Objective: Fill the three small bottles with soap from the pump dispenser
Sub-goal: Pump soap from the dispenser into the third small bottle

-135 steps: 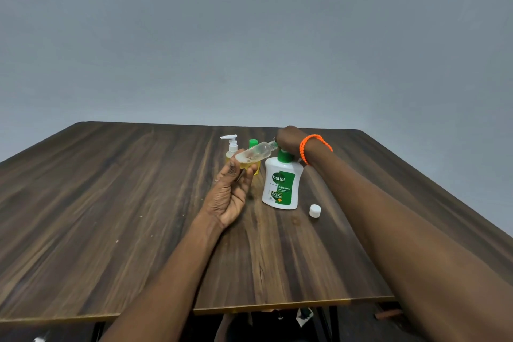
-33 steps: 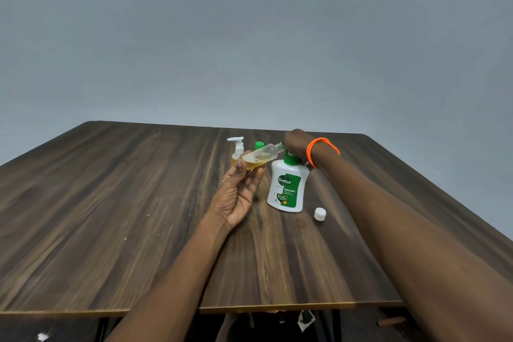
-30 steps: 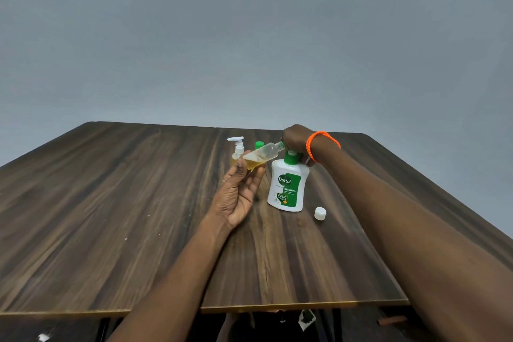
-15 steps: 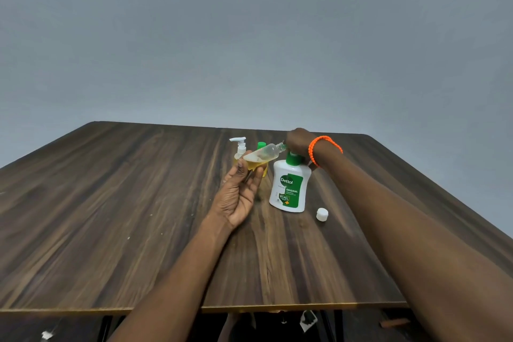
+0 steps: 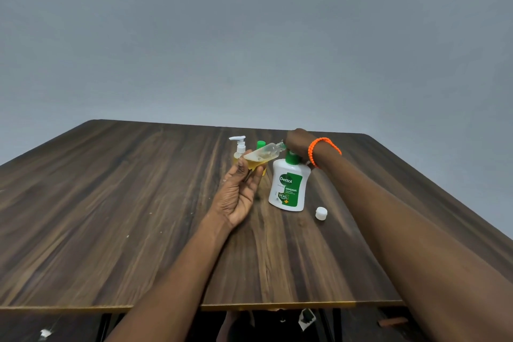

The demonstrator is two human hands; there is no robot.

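My left hand [image 5: 238,197] grips the bottle [image 5: 262,154] tilted to the pump [image 5: 290,183], which my right hand [image 5: 298,140] presses, near frame centre.

White-and-green dispenser [image 5: 288,189]; amber soap [image 5: 254,163]; orange bracelet [image 5: 319,148]; dark-grained table [image 5: 111,216].

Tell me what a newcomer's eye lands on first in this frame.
The white-and-green Dettol dispenser at mid-table, the right hand on its pump. Beside it, the left hand holds a tilted clear bottle, part full of amber soap, at the spout. A white cap lies right of the dispenser.
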